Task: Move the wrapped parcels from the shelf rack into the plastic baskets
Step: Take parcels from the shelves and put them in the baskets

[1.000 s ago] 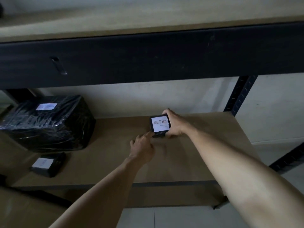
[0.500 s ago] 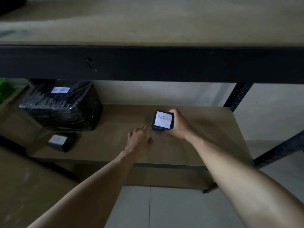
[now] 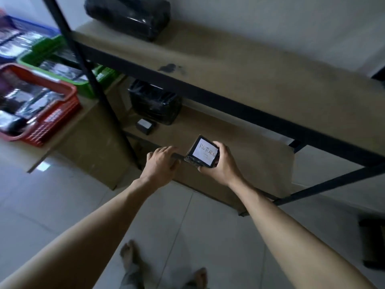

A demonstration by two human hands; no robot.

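Parcel [image 3: 205,152] marked RETURN gripped label-up by right hand [image 3: 220,166], likely for sorting; left hand [image 3: 160,163] rests loose-fingered on shelf [image 3: 239,134], seemingly bracing

Three baskets [image 3: 71,90] [image 3: 88,88] [image 3: 31,24], four parcels [image 3: 129,15] [image 3: 154,105] [image 3: 144,126] [image 3: 205,152] outside them

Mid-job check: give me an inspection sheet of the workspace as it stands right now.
Surface: lower shelf board, brown; upper shelf board, brown with a dark smudge.
Job's things: RETURN parcel in hand; large black parcel and small labelled parcel on the lower board; second black parcel on the upper board; red basket, green basket, blue basket at left, holding wrapped parcels.
Clutter: dark object on the floor, right.
Grippers: right hand grips the RETURN parcel; left hand rests at the lower board's front edge, holding nothing.
Cables: nothing seen.
Surroundings: tiled floor, pale wall.
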